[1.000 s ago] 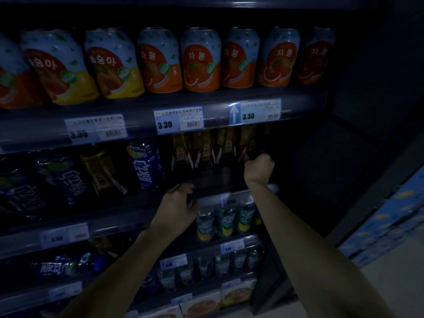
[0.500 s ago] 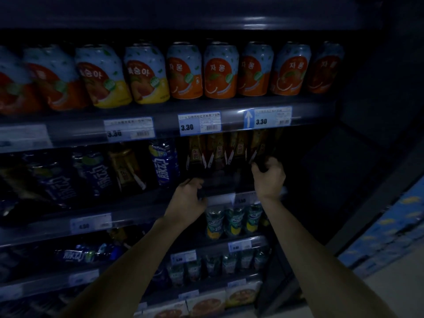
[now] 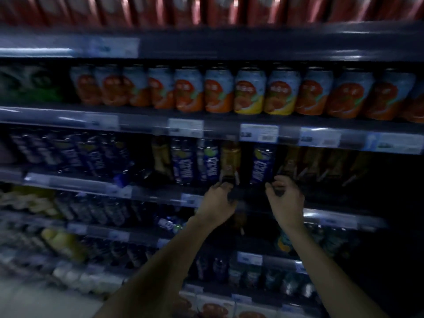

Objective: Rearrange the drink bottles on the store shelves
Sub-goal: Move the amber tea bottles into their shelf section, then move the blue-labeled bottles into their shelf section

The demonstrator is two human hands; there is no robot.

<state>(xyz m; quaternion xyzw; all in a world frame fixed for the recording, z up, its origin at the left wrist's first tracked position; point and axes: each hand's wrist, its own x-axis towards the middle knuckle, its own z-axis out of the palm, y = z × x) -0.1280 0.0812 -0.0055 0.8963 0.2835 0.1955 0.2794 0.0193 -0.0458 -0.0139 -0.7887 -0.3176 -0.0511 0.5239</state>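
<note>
The picture is dark and blurred. My left hand (image 3: 218,204) is closed around the top of a dark tea bottle (image 3: 239,218), whose amber body hangs below the fingers in front of the shelf edge. My right hand (image 3: 285,203) is curled on a second dark bottle (image 3: 278,192), mostly hidden by the fingers. Just above my left hand a brown bottle (image 3: 230,160) stands on the shelf between blue-labelled bottles (image 3: 261,165). More brown tea bottles (image 3: 316,164) line the shelf to the right of my right hand.
A row of orange and yellow juice cans (image 3: 250,92) fills the shelf above, with price tags (image 3: 259,133) on its rail. Blue bottles (image 3: 91,154) lean at the left. Lower shelves hold small green bottles (image 3: 252,275) and cartons (image 3: 213,308).
The view has swung left and upward, so more of the shelving shows. Both hands have come back from the tea bottle row to the shelf's front edge, closer together.
</note>
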